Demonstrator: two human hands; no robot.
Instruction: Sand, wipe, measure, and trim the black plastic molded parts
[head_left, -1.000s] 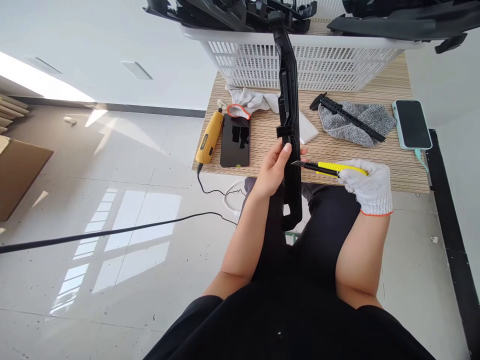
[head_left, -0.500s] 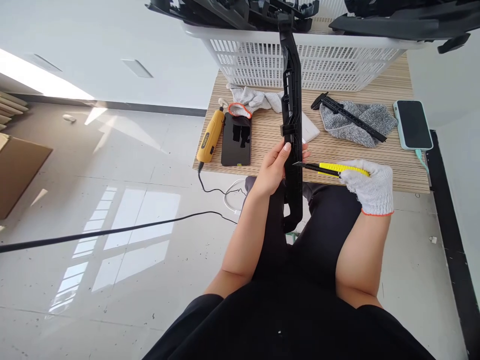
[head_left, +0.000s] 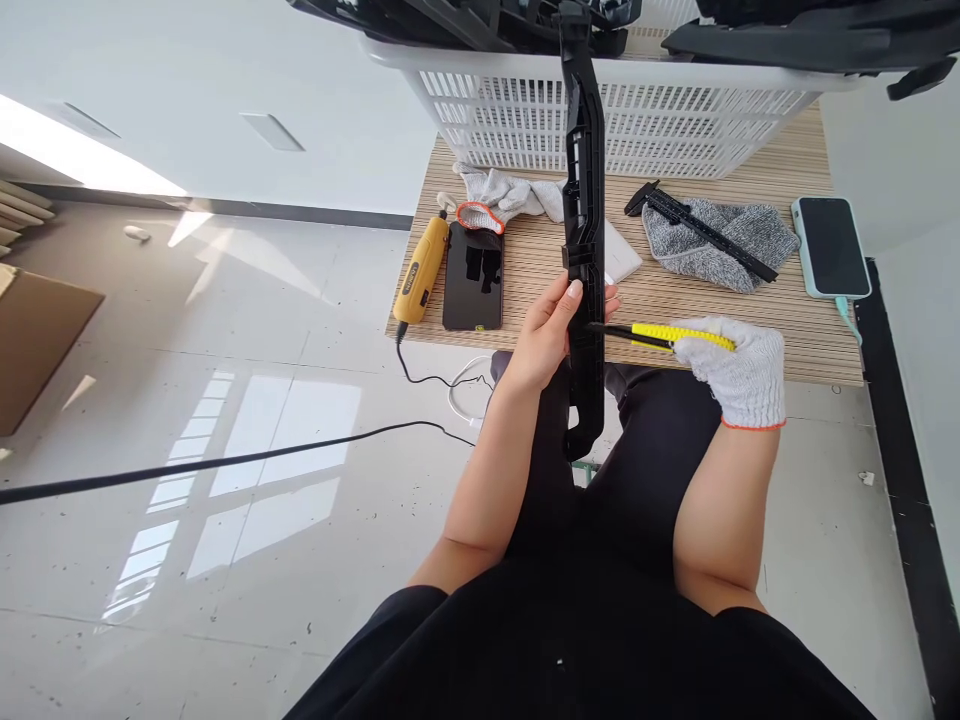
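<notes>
My bare left hand (head_left: 546,335) grips a long black plastic part (head_left: 585,215) held upright over my lap, its lower end near my knees and its top reaching the basket rim. My right hand (head_left: 739,368), in a white knit glove, holds a yellow utility knife (head_left: 679,336). The knife's dark blade tip touches the right edge of the black part just beside my left fingers.
A wooden table (head_left: 750,320) carries a white slatted basket (head_left: 637,120) heaped with black parts, a yellow rotary tool (head_left: 422,268), a dark phone (head_left: 472,277), a loose white glove (head_left: 502,198), a grey cloth (head_left: 724,240) with a black caliper, and a charging phone (head_left: 831,247). A cable (head_left: 225,462) crosses the floor.
The black part has turned slightly more upright, its top shifting right toward the basket. Both hands stay almost in place with the knife at the part's edge.
</notes>
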